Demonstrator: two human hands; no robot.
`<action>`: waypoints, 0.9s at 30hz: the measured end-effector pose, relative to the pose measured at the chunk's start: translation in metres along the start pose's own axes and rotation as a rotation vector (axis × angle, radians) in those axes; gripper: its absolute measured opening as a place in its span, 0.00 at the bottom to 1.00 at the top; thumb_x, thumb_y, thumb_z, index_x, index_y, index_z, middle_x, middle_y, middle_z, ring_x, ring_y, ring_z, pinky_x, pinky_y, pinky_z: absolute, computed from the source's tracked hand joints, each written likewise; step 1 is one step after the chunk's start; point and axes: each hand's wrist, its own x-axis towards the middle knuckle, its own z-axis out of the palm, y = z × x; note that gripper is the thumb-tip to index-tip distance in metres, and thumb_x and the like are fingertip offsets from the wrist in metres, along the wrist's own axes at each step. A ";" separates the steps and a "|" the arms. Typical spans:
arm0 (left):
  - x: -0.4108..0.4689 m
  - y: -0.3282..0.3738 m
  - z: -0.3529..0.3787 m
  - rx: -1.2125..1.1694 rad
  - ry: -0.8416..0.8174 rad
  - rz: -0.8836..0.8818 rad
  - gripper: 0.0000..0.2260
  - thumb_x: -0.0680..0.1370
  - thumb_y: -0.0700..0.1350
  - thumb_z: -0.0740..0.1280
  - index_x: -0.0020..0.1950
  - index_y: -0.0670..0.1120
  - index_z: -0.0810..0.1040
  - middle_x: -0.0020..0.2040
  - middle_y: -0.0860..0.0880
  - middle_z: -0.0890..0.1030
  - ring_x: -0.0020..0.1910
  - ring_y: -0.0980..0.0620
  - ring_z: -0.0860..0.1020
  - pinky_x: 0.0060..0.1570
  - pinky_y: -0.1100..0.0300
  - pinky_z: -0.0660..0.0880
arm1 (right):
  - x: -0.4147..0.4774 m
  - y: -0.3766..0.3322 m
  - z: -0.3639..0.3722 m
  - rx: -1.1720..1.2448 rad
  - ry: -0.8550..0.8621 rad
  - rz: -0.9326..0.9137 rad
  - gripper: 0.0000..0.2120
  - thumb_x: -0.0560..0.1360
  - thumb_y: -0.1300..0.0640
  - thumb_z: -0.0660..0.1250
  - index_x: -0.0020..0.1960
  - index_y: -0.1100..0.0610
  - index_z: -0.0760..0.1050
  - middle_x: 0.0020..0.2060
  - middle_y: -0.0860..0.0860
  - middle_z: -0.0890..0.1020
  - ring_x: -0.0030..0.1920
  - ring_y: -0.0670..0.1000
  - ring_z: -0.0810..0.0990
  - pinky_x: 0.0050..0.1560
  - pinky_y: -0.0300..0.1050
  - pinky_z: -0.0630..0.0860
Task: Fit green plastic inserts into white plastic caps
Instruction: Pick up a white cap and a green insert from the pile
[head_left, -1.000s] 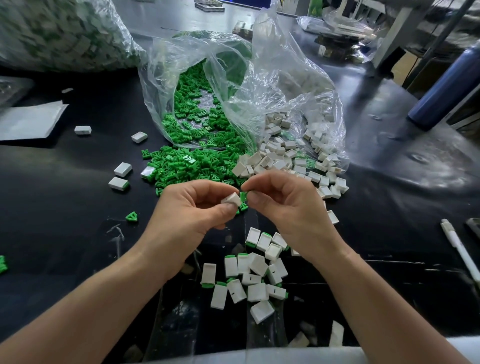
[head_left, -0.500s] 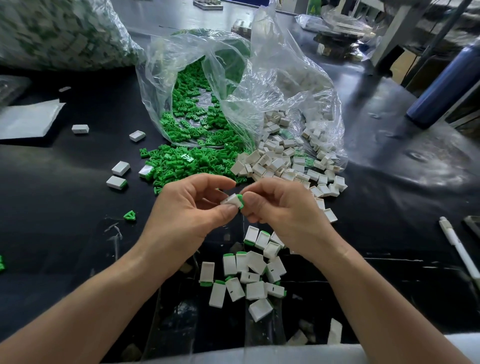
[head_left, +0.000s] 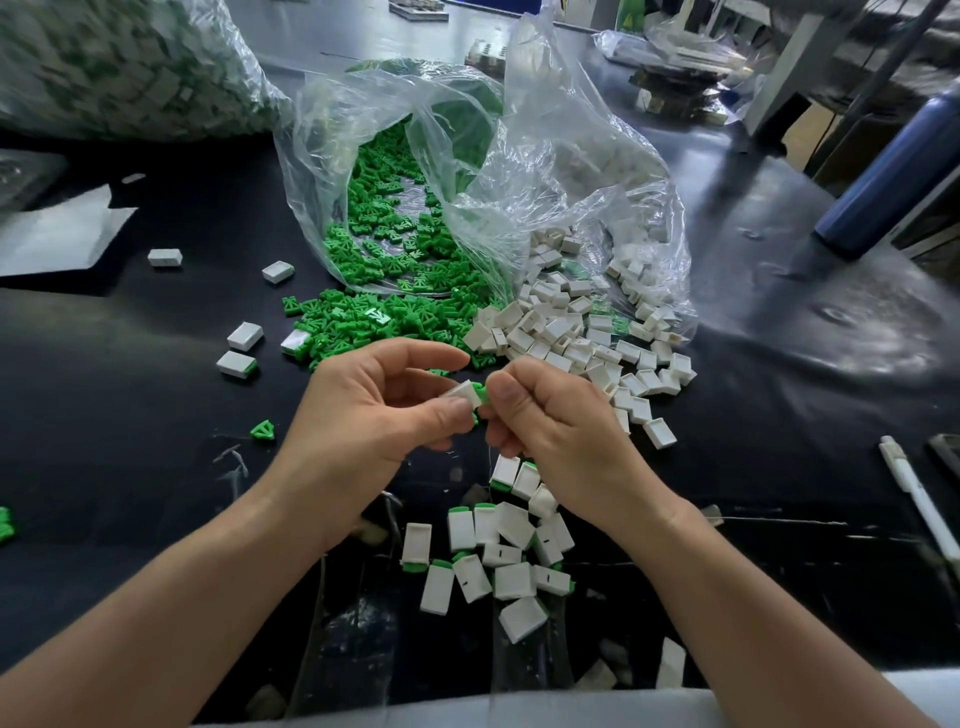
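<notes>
The left hand (head_left: 363, 415) is pinching a small white rectangular plastic cap (head_left: 464, 393) between thumb and forefinger, its other fingers loosely curled beneath. The right hand (head_left: 561, 431) is closing thumb and forefinger on a green plastic insert (head_left: 483, 393) and holding it against the cap's open end. Both hands are hovering over the middle of the black work surface (head_left: 130, 415), above the cluster of finished caps (head_left: 498, 551) lying toward its near edge.

The pieces are looking light, stiff and smooth, so they are likely slipping easily. The cap is best taken by its broad flat faces and the insert by its outer end, leaving the mouth free.

Loose green inserts (head_left: 395, 291) and empty white caps (head_left: 582, 332) are spilling from clear plastic bags (head_left: 545, 156) toward the far edge.

Against a second ago, green is now showing at the cap's end, where only white was visible. The hands are keeping nearly the same place.
</notes>
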 end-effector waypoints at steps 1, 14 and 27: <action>0.000 0.000 0.000 0.002 -0.002 -0.001 0.14 0.59 0.43 0.72 0.44 0.48 0.80 0.38 0.44 0.84 0.33 0.54 0.82 0.31 0.66 0.77 | 0.000 0.000 0.001 0.001 0.012 0.002 0.14 0.76 0.47 0.57 0.35 0.52 0.71 0.26 0.45 0.75 0.29 0.41 0.73 0.33 0.40 0.72; -0.001 -0.001 -0.003 0.020 -0.008 -0.002 0.16 0.60 0.42 0.72 0.46 0.47 0.80 0.35 0.48 0.84 0.33 0.54 0.82 0.31 0.66 0.77 | -0.001 -0.002 -0.002 -0.099 -0.044 -0.056 0.12 0.79 0.54 0.58 0.36 0.49 0.68 0.31 0.46 0.74 0.36 0.52 0.75 0.40 0.56 0.75; -0.008 -0.004 -0.008 0.248 -0.092 0.130 0.20 0.65 0.33 0.74 0.48 0.55 0.79 0.35 0.48 0.83 0.32 0.54 0.81 0.37 0.63 0.79 | -0.005 -0.003 -0.007 -0.436 -0.151 -0.283 0.11 0.74 0.54 0.57 0.36 0.58 0.69 0.28 0.49 0.71 0.31 0.51 0.69 0.34 0.50 0.67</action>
